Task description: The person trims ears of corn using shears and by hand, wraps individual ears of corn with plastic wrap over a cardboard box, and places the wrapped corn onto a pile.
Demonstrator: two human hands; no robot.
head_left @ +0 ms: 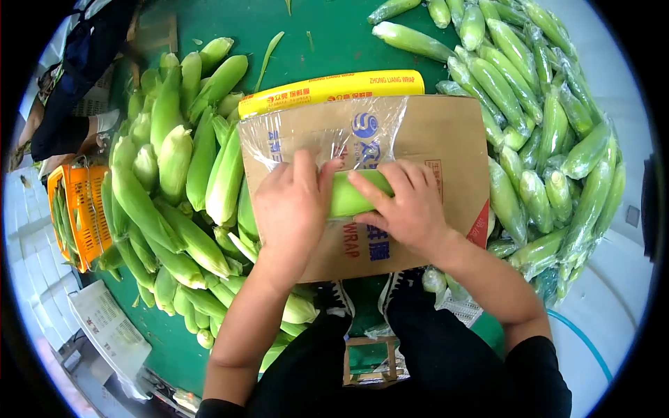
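Observation:
An ear of green-husked corn (348,196) lies crosswise on a brown cardboard box (453,160) in front of me. My left hand (293,198) is closed round its left end, and my right hand (408,202) grips its right end with thumb and fingers. Clear plastic film (327,118) spreads over the upper left of the box and reaches under the corn. Behind the box's far edge is a yellow roll of wrap (331,92). The tips of some left-hand fingers are hidden.
Unwrapped corn (174,160) is heaped on the left, film-wrapped corn (550,139) on the right. An orange basket (87,216) stands at the far left, near another person's arm (66,136). My shoes (336,299) are below the box.

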